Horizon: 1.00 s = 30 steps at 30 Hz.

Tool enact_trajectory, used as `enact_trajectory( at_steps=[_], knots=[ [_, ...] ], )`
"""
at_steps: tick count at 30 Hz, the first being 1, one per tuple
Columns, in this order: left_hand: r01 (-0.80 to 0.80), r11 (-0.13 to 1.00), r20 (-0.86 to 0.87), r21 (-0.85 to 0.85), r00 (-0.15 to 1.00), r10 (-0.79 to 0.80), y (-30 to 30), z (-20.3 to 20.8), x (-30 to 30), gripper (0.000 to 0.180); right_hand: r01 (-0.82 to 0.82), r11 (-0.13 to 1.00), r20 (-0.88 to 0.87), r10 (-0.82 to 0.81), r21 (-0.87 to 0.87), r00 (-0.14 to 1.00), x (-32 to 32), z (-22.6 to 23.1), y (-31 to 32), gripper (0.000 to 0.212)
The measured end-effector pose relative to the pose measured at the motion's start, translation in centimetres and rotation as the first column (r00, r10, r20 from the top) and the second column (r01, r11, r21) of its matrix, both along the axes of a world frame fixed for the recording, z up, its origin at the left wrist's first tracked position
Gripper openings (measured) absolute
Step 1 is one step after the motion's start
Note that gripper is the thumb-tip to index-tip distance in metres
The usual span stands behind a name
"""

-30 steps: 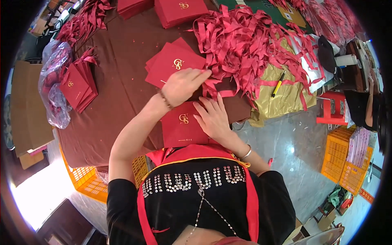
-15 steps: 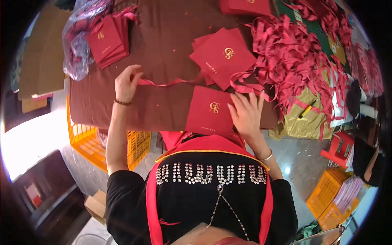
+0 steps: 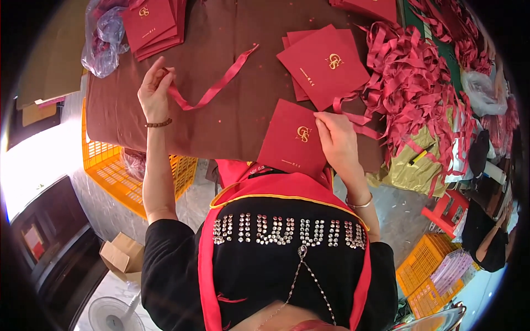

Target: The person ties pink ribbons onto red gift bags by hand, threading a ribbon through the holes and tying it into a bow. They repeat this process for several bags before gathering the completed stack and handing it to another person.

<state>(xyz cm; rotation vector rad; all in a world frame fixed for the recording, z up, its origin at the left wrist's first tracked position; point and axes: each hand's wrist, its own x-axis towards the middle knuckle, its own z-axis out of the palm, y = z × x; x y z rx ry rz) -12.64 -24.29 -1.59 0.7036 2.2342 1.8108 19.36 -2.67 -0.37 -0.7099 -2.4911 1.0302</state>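
Observation:
My left hand (image 3: 156, 91) pinches one end of a red ribbon (image 3: 212, 95). The ribbon hangs in a curve over the brown cloth, and its far end points away to the right. At the table's near edge lies a flat square red envelope-like packet (image 3: 284, 135) with a gold emblem. Thumb and fingers of my right hand (image 3: 338, 140) close on its upper right corner. Just beyond is a fanned stack of similar packets (image 3: 326, 63). A loose looped ribbon (image 3: 353, 116) lies between that stack and my right hand.
A big heap of red ribbons (image 3: 408, 88) covers the table's right side. More packets (image 3: 152, 25) and a clear plastic bag (image 3: 105, 47) are at the far left. Orange crates (image 3: 118, 179) stand below the table at left and at the lower right.
The ribbon's far end has come away from beside the stack and swung up the cloth. My left hand has moved slightly farther out. My right fingers, spread before, now pinch the packet's corner.

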Motion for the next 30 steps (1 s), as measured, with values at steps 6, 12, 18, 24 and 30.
enact_trajectory(
  at_steps=[6,12,18,24,30],
  knots=[
    [0.115,0.989,0.106,0.097,0.986,-0.125,0.8,3.4,3.6,0.031,-0.001,0.948,0.049,-0.015,0.319,0.999,-1.1,-1.2,-0.1,0.019],
    [0.425,0.903,0.457,-0.068,0.818,-0.351,2.9,1.7,11.9,0.028,-0.039,0.983,0.143,0.013,0.182,0.99,-1.1,-1.0,-0.6,0.02],
    [0.47,0.847,0.115,-0.248,0.883,-0.456,4.2,-0.3,17.0,0.018,-0.035,0.975,0.067,0.02,0.22,0.998,-1.5,0.2,-1.3,0.018],
    [0.414,0.875,0.247,-0.25,0.901,-0.356,4.7,0.0,17.5,0.013,-0.157,0.976,0.153,0.134,0.149,0.979,-1.6,0.3,-0.3,0.02],
    [0.428,0.868,0.084,-0.25,0.903,-0.421,4.5,-0.5,17.8,0.014,-0.118,0.899,0.384,0.295,-0.421,0.875,-2.5,2.1,1.9,0.023]
  ],
)
